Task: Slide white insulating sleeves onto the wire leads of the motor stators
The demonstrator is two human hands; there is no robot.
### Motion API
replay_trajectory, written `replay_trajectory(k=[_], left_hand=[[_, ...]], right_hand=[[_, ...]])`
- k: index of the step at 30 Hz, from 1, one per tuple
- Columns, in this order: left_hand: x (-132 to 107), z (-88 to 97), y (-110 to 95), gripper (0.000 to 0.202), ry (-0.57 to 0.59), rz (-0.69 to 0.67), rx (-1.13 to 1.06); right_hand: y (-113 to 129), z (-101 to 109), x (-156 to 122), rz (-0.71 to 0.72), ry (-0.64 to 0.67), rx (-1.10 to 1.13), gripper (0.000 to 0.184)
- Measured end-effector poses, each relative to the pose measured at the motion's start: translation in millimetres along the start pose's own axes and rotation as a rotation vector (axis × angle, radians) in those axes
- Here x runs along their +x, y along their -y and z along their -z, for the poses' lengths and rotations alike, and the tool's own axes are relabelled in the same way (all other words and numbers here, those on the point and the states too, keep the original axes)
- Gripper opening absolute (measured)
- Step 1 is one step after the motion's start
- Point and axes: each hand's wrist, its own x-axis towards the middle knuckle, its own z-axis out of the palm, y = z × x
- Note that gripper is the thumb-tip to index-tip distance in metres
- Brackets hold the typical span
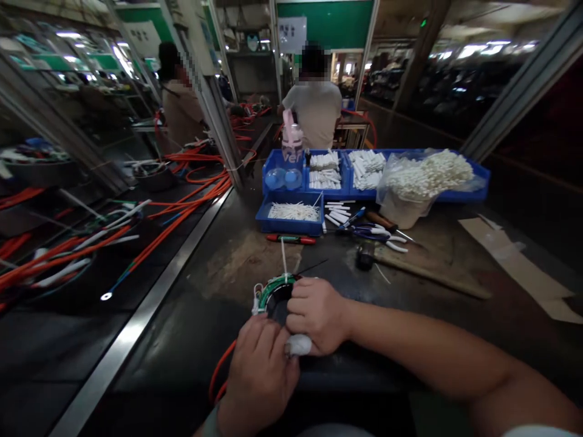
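On the black bench before me stands a motor stator [272, 289], a ring with green insulation and wire at its rim and a dark hollow middle. My left hand [262, 364] is closed on its near left side. My right hand [319, 312] curls over its right side, knuckles up. White wrapping [299, 345] covers the right thumb, close to the left fingers. A white cable tie [285, 258] sticks up from the far rim. An orange cable [219, 367] runs out at the lower left. My hands hide the stator's near side and whatever the fingertips pinch.
Behind the stator lie a red marker [290, 240], a blue tray of white ties [294, 212], pliers [373, 232] and a hammer [423, 273]. Blue bins [478, 182] with white sleeves and a bottle [291, 142] stand beyond. Orange cables cross the left conveyor [150, 331]. Two people work ahead.
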Motion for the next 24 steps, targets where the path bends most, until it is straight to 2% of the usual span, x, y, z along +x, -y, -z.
replay_trajectory(k=[3,6,8,9,10,11,12,14,16,19,22,24], left_hand=[[3.0,0.9,3.3,0.014,-0.019,-0.009,-0.020],[3.3,2.3,2.9,0.018,-0.026,0.010,-0.044],[2.1,1.9,2.9,0.019,-0.023,0.018,-0.052],[1.5,1.4,3.2,0.019,-0.022,0.021,-0.053],[1.0,0.8,3.6,0.020,-0.026,0.023,-0.055],[0.7,0.5,3.8,0.020,-0.030,0.021,-0.060],[0.6,0.5,3.8,0.021,-0.034,0.016,-0.066],[0.9,1.9,2.4,0.024,-0.035,0.011,-0.083],[1.0,4.7,-0.4,0.027,-0.016,0.024,-0.106],[0.8,8.9,-4.9,0.030,0.013,0.062,-0.127],[0.6,11.5,-8.0,0.031,0.025,0.090,-0.122],[0.7,13.1,-9.9,0.030,0.035,0.112,-0.121]], right_hand=[[-1.6,-1.8,3.0,0.005,-0.027,0.021,0.039],[-4.2,24.3,-4.7,-0.075,-0.001,0.042,0.032],[-25.0,58.1,-24.3,-0.339,-0.058,-0.040,0.030],[-42.2,79.0,-38.6,-0.576,-0.173,-0.151,0.029],[-62.6,101.6,-55.1,-0.941,-0.387,-0.338,0.025],[-84.7,124.5,-72.8,-1.120,-0.531,-0.461,0.030],[-106.7,146.5,-90.3,-1.230,-0.619,-0.542,0.038],[-144.9,183.0,-121.0,-1.382,-0.678,-0.613,0.049],[-170.6,205.8,-141.9,-1.468,-0.650,-0.612,0.046],[-189.4,220.4,-156.7,-1.544,-0.603,-0.569,0.049],[-194.3,224.0,-159.2,-1.565,-0.673,-0.507,0.053],[-186.8,220.7,-154.5,-1.477,-0.763,-0.449,0.061]])
